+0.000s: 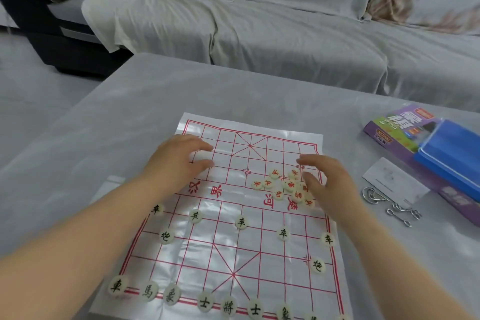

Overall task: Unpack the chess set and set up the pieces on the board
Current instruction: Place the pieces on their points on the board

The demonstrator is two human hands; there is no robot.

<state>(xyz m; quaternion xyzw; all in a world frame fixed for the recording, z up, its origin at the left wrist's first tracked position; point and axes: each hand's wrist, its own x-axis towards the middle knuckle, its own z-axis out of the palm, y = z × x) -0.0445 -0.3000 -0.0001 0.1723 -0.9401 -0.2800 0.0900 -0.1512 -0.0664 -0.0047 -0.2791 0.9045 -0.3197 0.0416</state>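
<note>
glossy creased plastic board; round cream pieces under hands

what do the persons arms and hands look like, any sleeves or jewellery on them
Both forearms are bare, with no sleeves in view. The left hand and the right hand wear no gloves. No watch, bracelet or ring shows, though blur softens the fingers.
</note>
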